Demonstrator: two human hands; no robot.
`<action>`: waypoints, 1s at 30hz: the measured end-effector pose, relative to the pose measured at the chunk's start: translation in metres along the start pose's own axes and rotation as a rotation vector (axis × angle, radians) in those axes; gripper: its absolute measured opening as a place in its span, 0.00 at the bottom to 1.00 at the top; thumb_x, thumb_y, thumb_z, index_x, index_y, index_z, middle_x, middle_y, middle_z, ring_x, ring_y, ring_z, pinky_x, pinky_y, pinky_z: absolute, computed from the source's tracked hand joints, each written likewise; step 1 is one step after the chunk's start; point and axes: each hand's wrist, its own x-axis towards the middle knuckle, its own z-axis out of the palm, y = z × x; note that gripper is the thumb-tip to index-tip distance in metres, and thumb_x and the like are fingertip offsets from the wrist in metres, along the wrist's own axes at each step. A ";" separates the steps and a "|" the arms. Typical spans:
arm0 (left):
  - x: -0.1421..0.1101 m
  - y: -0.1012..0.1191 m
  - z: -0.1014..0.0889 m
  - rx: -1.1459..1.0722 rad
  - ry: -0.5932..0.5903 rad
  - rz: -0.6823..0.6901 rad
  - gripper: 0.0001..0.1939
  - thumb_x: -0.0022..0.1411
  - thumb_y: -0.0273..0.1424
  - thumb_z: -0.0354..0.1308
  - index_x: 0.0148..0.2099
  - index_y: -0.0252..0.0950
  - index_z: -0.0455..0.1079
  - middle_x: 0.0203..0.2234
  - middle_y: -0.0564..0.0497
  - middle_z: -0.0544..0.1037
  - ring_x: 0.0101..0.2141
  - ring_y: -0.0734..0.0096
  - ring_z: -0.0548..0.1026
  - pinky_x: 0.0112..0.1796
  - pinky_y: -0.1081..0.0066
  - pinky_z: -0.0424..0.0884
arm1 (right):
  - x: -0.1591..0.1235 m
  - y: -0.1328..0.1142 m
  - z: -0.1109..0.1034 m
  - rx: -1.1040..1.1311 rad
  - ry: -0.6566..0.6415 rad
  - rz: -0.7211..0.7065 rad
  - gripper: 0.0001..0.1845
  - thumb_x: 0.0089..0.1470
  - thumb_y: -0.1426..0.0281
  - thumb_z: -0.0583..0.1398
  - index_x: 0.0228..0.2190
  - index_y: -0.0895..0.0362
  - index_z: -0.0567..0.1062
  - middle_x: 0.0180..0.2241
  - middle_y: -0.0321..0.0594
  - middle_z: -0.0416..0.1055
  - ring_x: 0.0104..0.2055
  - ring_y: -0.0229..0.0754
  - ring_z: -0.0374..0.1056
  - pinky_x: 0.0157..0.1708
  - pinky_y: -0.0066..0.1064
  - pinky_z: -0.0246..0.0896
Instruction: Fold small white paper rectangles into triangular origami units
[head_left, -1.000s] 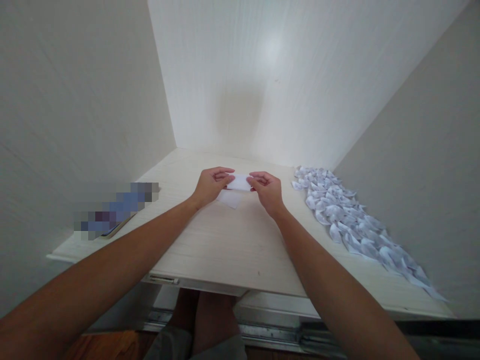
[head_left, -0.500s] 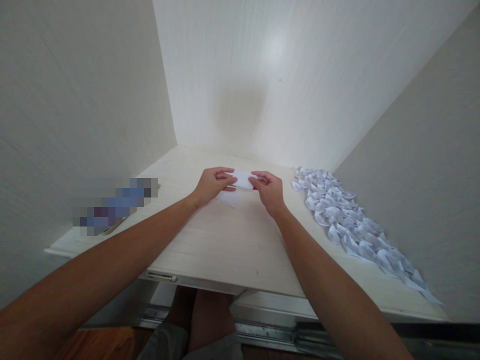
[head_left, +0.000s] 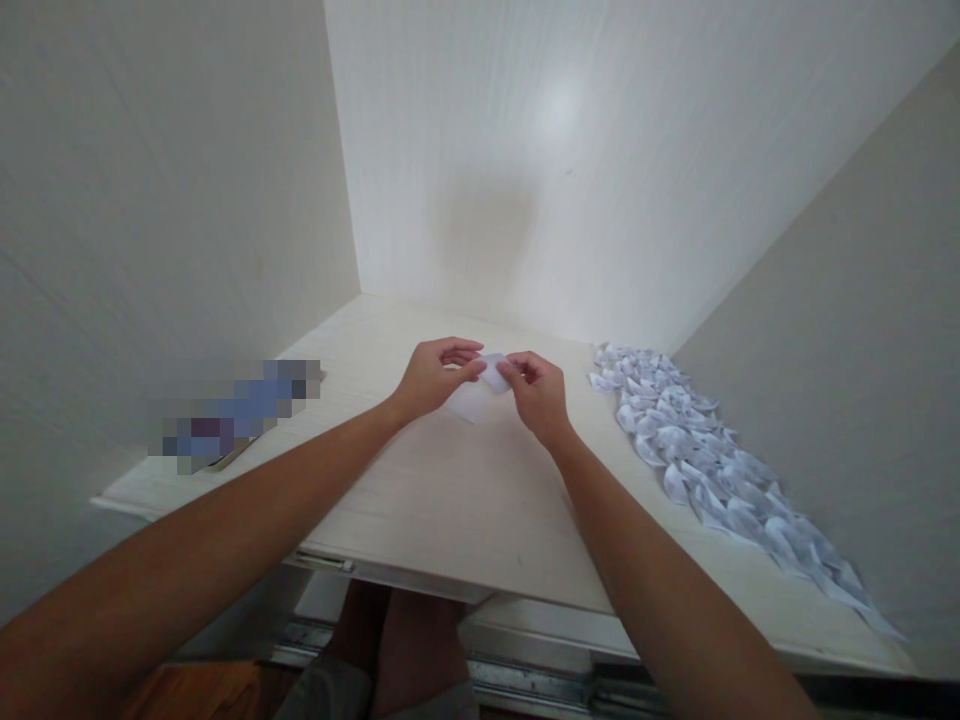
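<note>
A small piece of white paper [head_left: 493,373] is held up between my two hands, a little above the table. My left hand [head_left: 442,375] pinches its left side between thumb and fingers. At the right side, my right hand [head_left: 537,385] is closed on the same paper, thumb on the near face. Below and slightly left, another flat white paper sheet [head_left: 466,404] lies on the tabletop, partly covered by my left hand and the held piece.
Many folded white paper pieces [head_left: 697,450] lie in overlapping rows along the right wall. On the left of the white table [head_left: 465,500] rests a blurred-out flat object [head_left: 240,415]. Walls stand at the back and both sides. A drawer rail [head_left: 525,675] runs below the front edge.
The held paper has gone from a wide flat strip to a narrower, tilted shape, and my hands have come closer together. The view has shifted slightly.
</note>
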 end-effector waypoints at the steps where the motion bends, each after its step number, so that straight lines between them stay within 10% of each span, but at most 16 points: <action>1: 0.000 0.000 0.001 -0.033 0.013 -0.014 0.25 0.47 0.41 0.77 0.43 0.30 0.80 0.33 0.43 0.84 0.33 0.63 0.82 0.38 0.61 0.83 | 0.000 0.001 0.002 0.043 0.025 0.013 0.14 0.54 0.55 0.66 0.31 0.54 0.80 0.30 0.39 0.80 0.30 0.43 0.71 0.33 0.34 0.66; 12: -0.008 0.021 0.002 0.134 0.054 0.201 0.21 0.54 0.44 0.73 0.44 0.35 0.81 0.35 0.44 0.86 0.38 0.58 0.85 0.45 0.60 0.81 | -0.007 -0.024 -0.003 -0.027 0.082 -0.134 0.11 0.57 0.58 0.67 0.33 0.52 0.84 0.36 0.42 0.83 0.39 0.48 0.77 0.47 0.42 0.72; 30: -0.006 0.027 0.000 -0.075 -0.004 -0.005 0.25 0.44 0.40 0.79 0.42 0.31 0.81 0.31 0.43 0.86 0.33 0.59 0.84 0.37 0.65 0.80 | -0.004 -0.014 0.000 0.143 -0.001 0.000 0.12 0.53 0.58 0.68 0.30 0.54 0.83 0.32 0.40 0.82 0.34 0.44 0.76 0.38 0.36 0.70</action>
